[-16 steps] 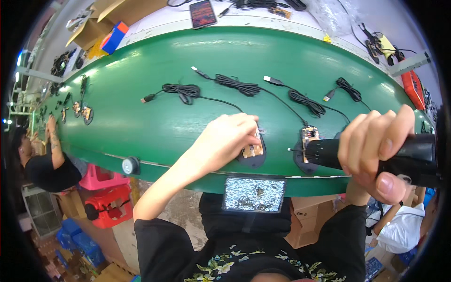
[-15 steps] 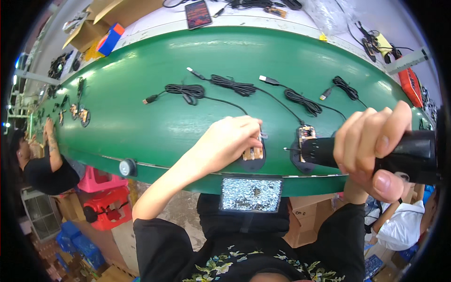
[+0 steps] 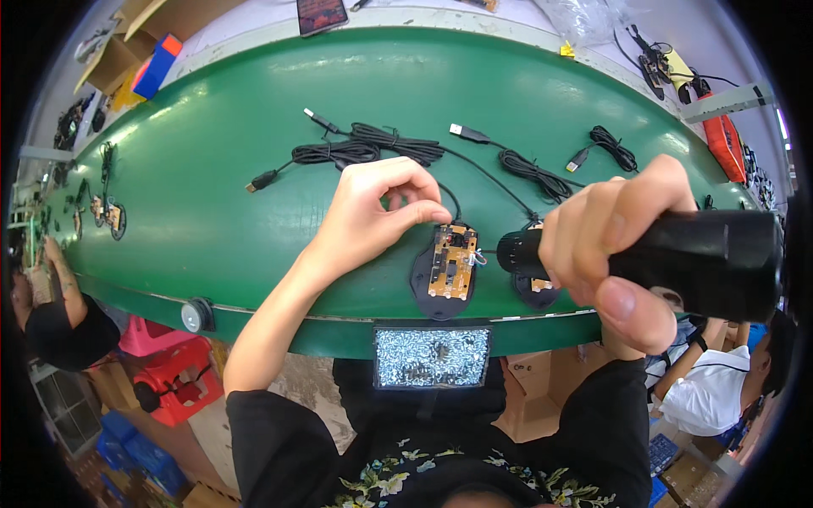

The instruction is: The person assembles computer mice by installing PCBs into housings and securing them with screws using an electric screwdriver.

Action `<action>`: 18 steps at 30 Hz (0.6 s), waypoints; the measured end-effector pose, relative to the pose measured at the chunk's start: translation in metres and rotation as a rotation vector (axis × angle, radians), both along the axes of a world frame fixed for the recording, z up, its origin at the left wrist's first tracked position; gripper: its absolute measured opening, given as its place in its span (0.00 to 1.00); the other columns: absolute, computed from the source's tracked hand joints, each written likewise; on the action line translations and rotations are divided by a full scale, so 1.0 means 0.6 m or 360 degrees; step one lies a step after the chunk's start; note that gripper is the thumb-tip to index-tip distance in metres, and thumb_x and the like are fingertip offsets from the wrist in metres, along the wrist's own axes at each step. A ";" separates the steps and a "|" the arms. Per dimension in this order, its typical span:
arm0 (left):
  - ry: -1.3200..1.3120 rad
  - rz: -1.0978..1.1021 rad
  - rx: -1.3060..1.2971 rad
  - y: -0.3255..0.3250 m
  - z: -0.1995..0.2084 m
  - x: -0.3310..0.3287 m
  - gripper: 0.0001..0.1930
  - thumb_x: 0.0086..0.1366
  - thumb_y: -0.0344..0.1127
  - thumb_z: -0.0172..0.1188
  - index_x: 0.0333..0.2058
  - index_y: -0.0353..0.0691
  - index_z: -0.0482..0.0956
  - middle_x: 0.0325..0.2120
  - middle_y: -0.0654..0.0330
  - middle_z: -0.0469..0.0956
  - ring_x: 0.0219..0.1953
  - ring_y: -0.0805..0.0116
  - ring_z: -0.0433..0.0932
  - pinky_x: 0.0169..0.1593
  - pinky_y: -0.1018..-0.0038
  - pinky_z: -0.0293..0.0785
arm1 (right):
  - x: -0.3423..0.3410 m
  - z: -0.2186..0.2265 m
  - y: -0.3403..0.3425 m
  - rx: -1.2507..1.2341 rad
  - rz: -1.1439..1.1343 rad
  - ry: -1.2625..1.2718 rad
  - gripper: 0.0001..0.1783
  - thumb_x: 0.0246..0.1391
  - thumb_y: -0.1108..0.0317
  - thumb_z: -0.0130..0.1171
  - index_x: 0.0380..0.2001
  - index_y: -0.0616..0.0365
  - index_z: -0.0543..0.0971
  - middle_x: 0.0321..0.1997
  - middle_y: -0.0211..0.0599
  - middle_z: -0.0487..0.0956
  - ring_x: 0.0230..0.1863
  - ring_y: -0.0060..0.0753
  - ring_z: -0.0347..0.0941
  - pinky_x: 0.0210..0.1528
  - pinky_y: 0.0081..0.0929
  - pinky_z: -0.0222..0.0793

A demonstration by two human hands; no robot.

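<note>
My left hand (image 3: 381, 203) has thumb and forefinger pinched at the top edge of an orange-brown mouse circuit board (image 3: 453, 262). The board lies on a black mouse base (image 3: 423, 288) on the green work surface (image 3: 254, 212). In my right hand (image 3: 618, 245) is a black electric screwdriver (image 3: 711, 254), held nearly level with its thin bit pointing left at the board's right edge. Small pale wires show by the bit. Partly behind the screwdriver lies a second mouse base with a board (image 3: 535, 295). Black cables lead from the boards to tied bundles.
Beyond my hands lie bundled USB cables (image 3: 394, 144) and another bundle (image 3: 533, 169). A small screen (image 3: 432, 356) sits at the near edge, with a round fixture (image 3: 197, 315) farther left. More mouse parts (image 3: 108, 216) lie left. Other people work at both sides.
My left hand has drawn back from over the board to its top edge, leaving the board uncovered. The screwdriver has come left, its bit now at this board. The view has shifted slightly.
</note>
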State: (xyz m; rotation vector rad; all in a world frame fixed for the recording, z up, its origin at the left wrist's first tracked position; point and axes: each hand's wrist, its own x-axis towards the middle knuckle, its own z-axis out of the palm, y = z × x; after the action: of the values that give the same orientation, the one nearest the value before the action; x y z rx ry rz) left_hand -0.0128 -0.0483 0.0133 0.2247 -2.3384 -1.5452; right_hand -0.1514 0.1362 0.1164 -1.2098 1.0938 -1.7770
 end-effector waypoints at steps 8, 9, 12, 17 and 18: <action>0.0093 -0.0031 0.0046 0.007 -0.013 -0.005 0.04 0.56 0.23 0.67 0.30 0.34 0.81 0.26 0.63 0.80 0.25 0.77 0.75 0.29 0.81 0.70 | -0.001 -0.020 -0.018 -0.0042 -0.0018 0.0097 0.20 0.46 0.67 0.67 0.36 0.54 0.65 0.18 0.25 0.68 0.14 0.22 0.63 0.21 0.24 0.62; 0.0118 -0.0023 0.0028 0.007 -0.014 -0.004 0.04 0.56 0.24 0.67 0.30 0.34 0.81 0.26 0.62 0.80 0.25 0.76 0.75 0.28 0.80 0.70 | 0.000 -0.023 -0.022 -0.0038 -0.0014 0.0080 0.20 0.46 0.67 0.67 0.36 0.53 0.65 0.18 0.25 0.68 0.14 0.22 0.63 0.21 0.24 0.62; 0.0118 -0.0056 -0.0030 0.008 -0.012 -0.001 0.05 0.55 0.25 0.68 0.29 0.34 0.80 0.25 0.62 0.79 0.25 0.74 0.76 0.27 0.78 0.69 | 0.002 -0.028 -0.022 0.0006 0.0001 0.0073 0.20 0.47 0.68 0.67 0.35 0.53 0.65 0.18 0.26 0.68 0.15 0.22 0.64 0.22 0.24 0.63; 0.0014 -0.0186 0.0003 0.020 -0.004 0.000 0.09 0.52 0.28 0.72 0.28 0.35 0.79 0.24 0.61 0.79 0.25 0.71 0.77 0.26 0.76 0.69 | 0.000 -0.017 -0.016 0.0128 0.0059 0.0125 0.19 0.49 0.69 0.68 0.35 0.53 0.65 0.18 0.27 0.69 0.17 0.23 0.65 0.23 0.25 0.63; 0.0059 -0.0213 -0.0044 0.024 -0.004 0.002 0.10 0.50 0.29 0.73 0.27 0.35 0.79 0.24 0.61 0.79 0.25 0.70 0.77 0.27 0.75 0.69 | 0.002 -0.015 -0.013 0.0164 -0.0003 0.0197 0.19 0.49 0.69 0.68 0.35 0.53 0.65 0.18 0.27 0.69 0.17 0.24 0.65 0.24 0.26 0.63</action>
State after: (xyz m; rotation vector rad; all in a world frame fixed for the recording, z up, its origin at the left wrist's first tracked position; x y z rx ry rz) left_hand -0.0116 -0.0341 0.0109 0.0331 -2.3868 -1.5620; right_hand -0.1501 0.1285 0.1075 -1.2695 1.2419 -1.6440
